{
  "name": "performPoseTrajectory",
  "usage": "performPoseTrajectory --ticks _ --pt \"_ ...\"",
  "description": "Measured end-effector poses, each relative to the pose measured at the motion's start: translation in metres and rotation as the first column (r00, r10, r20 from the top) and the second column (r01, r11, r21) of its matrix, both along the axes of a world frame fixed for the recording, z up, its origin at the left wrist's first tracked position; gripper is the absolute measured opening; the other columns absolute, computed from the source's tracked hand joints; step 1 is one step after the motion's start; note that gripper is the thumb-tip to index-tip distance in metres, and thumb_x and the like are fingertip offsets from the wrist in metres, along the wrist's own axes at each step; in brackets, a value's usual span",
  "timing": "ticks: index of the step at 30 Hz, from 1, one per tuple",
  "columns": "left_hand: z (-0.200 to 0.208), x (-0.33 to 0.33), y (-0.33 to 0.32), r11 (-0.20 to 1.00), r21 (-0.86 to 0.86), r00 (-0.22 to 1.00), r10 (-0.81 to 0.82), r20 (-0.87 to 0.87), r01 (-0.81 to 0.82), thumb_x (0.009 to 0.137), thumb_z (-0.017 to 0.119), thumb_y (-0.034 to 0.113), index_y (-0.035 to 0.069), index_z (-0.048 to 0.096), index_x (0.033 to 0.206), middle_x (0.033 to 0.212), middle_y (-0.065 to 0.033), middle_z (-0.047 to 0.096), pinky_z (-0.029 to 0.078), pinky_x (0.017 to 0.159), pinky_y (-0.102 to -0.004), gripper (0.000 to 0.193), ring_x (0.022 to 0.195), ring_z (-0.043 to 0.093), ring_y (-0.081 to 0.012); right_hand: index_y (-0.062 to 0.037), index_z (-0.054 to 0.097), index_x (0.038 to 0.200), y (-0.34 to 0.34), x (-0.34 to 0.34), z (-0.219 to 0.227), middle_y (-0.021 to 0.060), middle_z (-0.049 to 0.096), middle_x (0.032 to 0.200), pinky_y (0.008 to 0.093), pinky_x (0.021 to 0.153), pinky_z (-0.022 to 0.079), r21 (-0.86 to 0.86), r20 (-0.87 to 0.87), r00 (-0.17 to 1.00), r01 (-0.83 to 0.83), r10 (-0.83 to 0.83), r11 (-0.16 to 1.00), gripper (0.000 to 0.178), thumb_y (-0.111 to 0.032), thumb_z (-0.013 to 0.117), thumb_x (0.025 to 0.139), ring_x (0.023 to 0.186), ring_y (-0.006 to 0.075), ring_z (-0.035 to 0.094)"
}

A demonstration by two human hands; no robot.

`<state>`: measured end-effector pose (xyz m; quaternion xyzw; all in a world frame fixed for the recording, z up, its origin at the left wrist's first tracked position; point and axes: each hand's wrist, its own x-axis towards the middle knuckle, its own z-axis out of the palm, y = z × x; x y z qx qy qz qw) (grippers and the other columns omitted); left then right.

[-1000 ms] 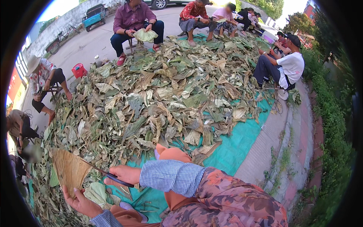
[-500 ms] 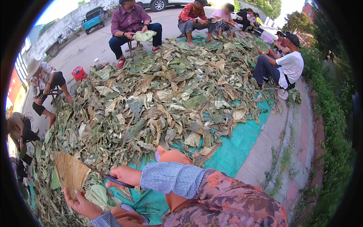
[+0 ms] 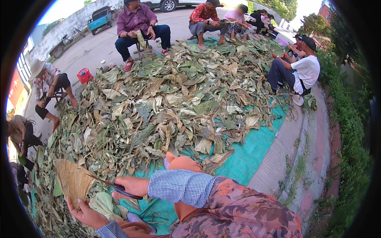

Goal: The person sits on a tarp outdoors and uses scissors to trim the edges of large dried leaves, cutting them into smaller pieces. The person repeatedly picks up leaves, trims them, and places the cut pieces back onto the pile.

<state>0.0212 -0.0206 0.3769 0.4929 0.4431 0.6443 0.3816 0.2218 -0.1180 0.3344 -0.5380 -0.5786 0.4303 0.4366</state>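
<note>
A broad heap of dried leaves fills the middle and runs out to 9 o'clock. Beneath it lies a green sheet, showing bare at 4 o'clock. A seated person in a purple shirt is at 11 o'clock, across the heap.

The tan leaf is held up at 8 o'clock, fan-shaped, wide end toward 12. It looks light, dry and papery: stiff enough to stand by itself, hardly slippery, but likely to crack if bent sharply. The narrow lower end seems the best hold, with a light pinch; the thin upper edge would probably tear sooner.

The scissors point from the leaf's 4 o'clock side toward 10, tips at its edge; whether they touch it is unclear. The right hand is closed around their dark handles. The left hand pinches the leaf's bottom between thumb and fingers.
</note>
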Motion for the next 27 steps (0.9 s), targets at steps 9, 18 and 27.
performPoseTrajectory --ticks 9,18,27 --pt "-0.001 0.0 0.002 1.0 0.003 1.0 0.022 0.02 -0.022 0.098 0.052 0.004 0.007 0.048 0.137 0.116 -0.0021 0.056 0.047 0.072 -0.0227 0.039 0.078 0.052 -0.0096 0.0003 0.054 0.091 0.001 0.0 -0.002 0.0176 0.06 0.077 0.041 0.065 0.049 0.023 0.0 1.0 -0.014 0.014 1.0 0.066 -0.066 0.055 0.089 0.07 0.0305 0.06" --pt "0.004 0.007 -0.004 0.997 0.0 0.995 0.082 -0.063 -0.083 0.098 0.052 0.004 0.007 0.049 0.137 0.114 -0.0019 0.058 0.046 0.072 -0.0233 0.039 0.076 0.052 -0.0098 -0.0006 0.051 0.095 -0.002 -0.002 -0.003 0.0156 0.056 0.081 0.0402 0.065 0.047 0.03 0.086 0.996 -0.036 0.033 0.999 0.069 -0.069 0.053 0.088 0.072 0.0286 0.057" --pt "0.006 0.014 -0.014 1.0 -0.016 0.99 -0.002 -0.143 0.0 0.098 0.051 0.005 0.006 0.049 0.137 0.116 -0.0032 0.059 0.045 0.072 -0.025 0.039 0.075 0.051 -0.0097 -0.0012 0.054 0.092 -0.001 -0.001 0.001 0.0093 0.059 0.072 0.0354 0.056 0.046 -0.003 -0.005 1.0 -0.017 0.017 1.0 0.064 -0.065 0.06 0.087 0.064 0.0208 0.059"
